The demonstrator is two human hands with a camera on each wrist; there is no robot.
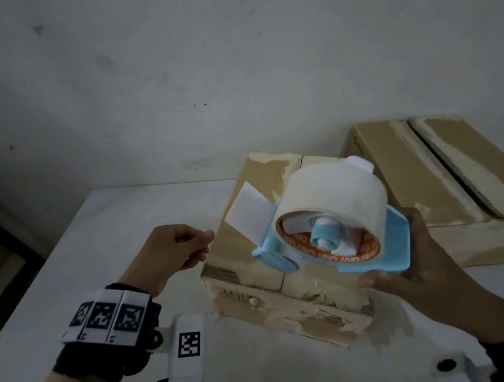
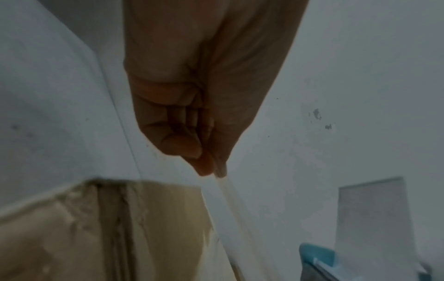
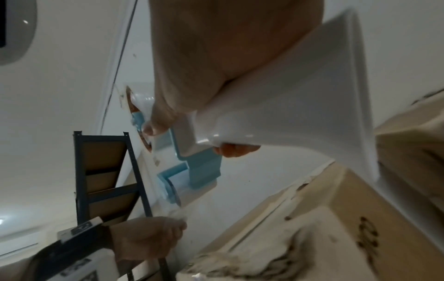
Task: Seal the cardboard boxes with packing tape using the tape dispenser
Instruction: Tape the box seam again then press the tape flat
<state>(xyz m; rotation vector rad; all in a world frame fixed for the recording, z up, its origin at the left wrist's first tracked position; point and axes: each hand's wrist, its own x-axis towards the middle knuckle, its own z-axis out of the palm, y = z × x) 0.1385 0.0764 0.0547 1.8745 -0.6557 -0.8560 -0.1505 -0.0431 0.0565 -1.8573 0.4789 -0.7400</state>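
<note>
Head view, right hand (image 1: 421,268) gripping blue tape dispenser (image 1: 329,232) with fat cream roll, left hand (image 1: 172,252) pinching clear tape end (image 2: 223,182), scuffed cardboard box (image 1: 274,271) beneath.

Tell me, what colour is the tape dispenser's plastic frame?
Light blue. The tape dispenser, gripped by the right hand, shows best in the head view.

The tape dispenser (image 1: 330,235) hides most of the nearer box's (image 1: 257,289) top and the right hand's fingers.
</note>
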